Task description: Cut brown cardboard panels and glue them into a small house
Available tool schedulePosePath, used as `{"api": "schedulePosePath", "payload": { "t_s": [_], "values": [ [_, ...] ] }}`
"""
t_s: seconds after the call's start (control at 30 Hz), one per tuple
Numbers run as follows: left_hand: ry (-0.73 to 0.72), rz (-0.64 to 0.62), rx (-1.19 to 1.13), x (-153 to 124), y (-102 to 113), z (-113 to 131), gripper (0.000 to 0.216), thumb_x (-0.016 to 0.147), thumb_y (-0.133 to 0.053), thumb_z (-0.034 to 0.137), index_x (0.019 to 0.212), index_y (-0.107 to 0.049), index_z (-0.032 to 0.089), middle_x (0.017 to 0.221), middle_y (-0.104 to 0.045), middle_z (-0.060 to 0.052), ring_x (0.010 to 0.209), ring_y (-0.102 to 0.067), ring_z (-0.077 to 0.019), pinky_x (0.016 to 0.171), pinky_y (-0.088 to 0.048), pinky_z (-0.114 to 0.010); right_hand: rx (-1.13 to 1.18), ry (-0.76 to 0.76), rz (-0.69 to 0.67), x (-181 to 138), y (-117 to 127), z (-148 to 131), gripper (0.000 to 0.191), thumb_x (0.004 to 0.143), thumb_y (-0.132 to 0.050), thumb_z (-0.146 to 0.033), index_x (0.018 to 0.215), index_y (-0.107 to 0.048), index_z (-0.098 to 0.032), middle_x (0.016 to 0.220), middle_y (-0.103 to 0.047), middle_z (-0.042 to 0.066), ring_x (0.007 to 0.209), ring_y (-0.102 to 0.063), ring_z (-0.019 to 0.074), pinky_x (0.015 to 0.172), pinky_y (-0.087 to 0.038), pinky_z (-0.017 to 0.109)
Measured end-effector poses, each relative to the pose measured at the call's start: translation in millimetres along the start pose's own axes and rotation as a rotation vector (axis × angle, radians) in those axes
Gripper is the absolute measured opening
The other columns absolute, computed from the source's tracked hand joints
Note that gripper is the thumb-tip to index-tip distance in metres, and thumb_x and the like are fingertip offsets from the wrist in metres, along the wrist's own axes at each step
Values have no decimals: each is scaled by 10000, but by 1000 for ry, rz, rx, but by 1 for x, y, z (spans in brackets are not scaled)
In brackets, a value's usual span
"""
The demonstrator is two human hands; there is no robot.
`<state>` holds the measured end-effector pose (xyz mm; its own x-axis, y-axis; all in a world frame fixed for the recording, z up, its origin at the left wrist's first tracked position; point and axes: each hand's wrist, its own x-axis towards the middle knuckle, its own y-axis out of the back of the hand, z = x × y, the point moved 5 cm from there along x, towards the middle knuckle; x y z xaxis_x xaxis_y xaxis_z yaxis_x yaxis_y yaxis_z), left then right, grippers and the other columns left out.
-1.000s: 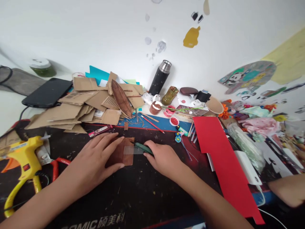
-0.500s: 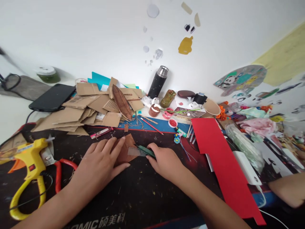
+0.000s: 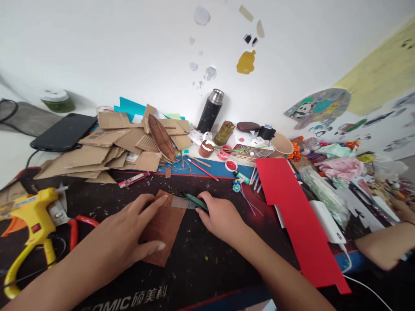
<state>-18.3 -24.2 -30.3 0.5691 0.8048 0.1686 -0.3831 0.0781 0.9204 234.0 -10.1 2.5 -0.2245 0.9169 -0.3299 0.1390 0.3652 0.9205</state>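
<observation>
My left hand point(image 3: 129, 233) rests with fingers apart on a flat piece of brown cardboard point(image 3: 167, 233), the index fingertip on its top edge and the thumb over its lower part. The hand covers its left side. A translucent strip point(image 3: 181, 203) lies across the cardboard's upper right corner and runs toward my right hand point(image 3: 222, 216). That hand is closed round a dark green pen-shaped tool point(image 3: 194, 201) with a dark narrow tip, pointing left above the strip. Whether it is a knife or a pen I cannot make out.
A yellow glue gun point(image 3: 35, 220) and red-handled pliers point(image 3: 74, 231) lie at left. Cardboard scraps point(image 3: 87, 157), a dark flask point(image 3: 210, 112) and paint pots point(image 3: 206, 149) stand behind. Red card point(image 3: 288, 216) lies at right, near another person's arm point(image 3: 385, 244).
The brown cardboard has turned and shows more of its length toward me. My left hand has shifted down and left, with the thumb farther from the fingers. My right hand still holds the green tool.
</observation>
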Motion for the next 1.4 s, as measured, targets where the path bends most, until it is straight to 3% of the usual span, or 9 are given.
{"api": "schedulePosePath", "payload": {
  "t_s": [0.1, 0.2, 0.3, 0.53, 0.83, 1.03, 1.13, 1.23, 1.4],
  "values": [
    [-93, 24, -12, -8, 2, 13, 925, 841, -808, 518, 1660, -419, 339, 1494, -658, -124, 1191, -717, -340, 899, -612, -429, 16, 10, 18, 0, 1, 0, 307, 1053, -580, -339, 1334, -615, -221, 1135, -822, 93, 991, -798, 299, 765, -489, 352],
    [-168, 34, -3, -13, -2, 21, 752, 832, -823, 457, 1534, -582, 337, 1449, -693, -95, 1261, -668, -343, 1046, -554, -478, 32, 4, 24, 1, 1, 0, 315, 1051, -592, -343, 1337, -621, -215, 1104, -824, 96, 991, -797, 304, 763, -488, 355],
    [-194, 37, 41, -13, -9, 28, 611, 852, -813, 439, 1427, -663, 298, 1398, -713, -97, 1267, -655, -332, 1098, -505, -486, 38, -15, 25, 1, 0, 0, 316, 1057, -594, -353, 1340, -621, -215, 1108, -823, 101, 993, -796, 301, 769, -487, 354],
    [-185, 50, 208, -1, -17, 41, 595, 902, -749, 614, 1346, -710, 221, 1316, -744, -139, 1181, -687, -369, 993, -537, -507, 31, 9, 45, -1, -6, 1, 279, 1066, -591, -334, 1324, -613, -230, 1188, -817, 84, 1029, -792, 298, 779, -482, 346],
    [-248, 127, 253, -4, -10, 45, 614, 1042, -484, 675, 1310, -758, 195, 1281, -776, -160, 1152, -712, -330, 988, -549, -471, -26, 97, 18, 6, -3, -13, 270, 1075, -574, -344, 1315, -613, -227, 1147, -818, 82, 991, -797, 303, 752, -497, 353],
    [-323, 201, 377, 11, 4, 53, 483, 1132, -395, 404, 1286, -781, 159, 1422, -740, -176, 1295, -680, -318, 1079, -510, -457, -11, 106, 18, 10, -4, -19, 248, 1082, -566, -330, 1299, -613, -221, 1161, -815, 86, 994, -797, 292, 761, -507, 348],
    [-338, 171, 428, 18, -2, 54, 475, 1124, -424, 382, 1208, -817, 130, 1387, -761, -190, 1257, -705, -328, 1029, -527, -449, -8, 111, 32, 11, -5, -18, 243, 1081, -577, -333, 1292, -616, -220, 1141, -815, 85, 968, -798, 293, 748, -510, 354],
    [-295, 174, 410, 18, -11, 53, 480, 1126, -416, 373, 1252, -805, 120, 1351, -781, -189, 1255, -708, -317, 1021, -518, -438, -17, 106, 27, 12, -5, -17, 237, 1085, -582, -334, 1288, -625, -220, 1122, -815, 83, 953, -797, 294, 741, -513, 359],
    [-196, 173, 296, 13, -16, 51, 598, 1155, -267, 398, 1271, -806, 166, 1419, -759, -132, 1322, -675, -286, 1063, -473, -436, -3, 96, 0, 13, -5, -17, 228, 1086, -584, -319, 1285, -633, -218, 1124, -813, 78, 953, -797, 305, 735, -515, 376]
  ]
}}
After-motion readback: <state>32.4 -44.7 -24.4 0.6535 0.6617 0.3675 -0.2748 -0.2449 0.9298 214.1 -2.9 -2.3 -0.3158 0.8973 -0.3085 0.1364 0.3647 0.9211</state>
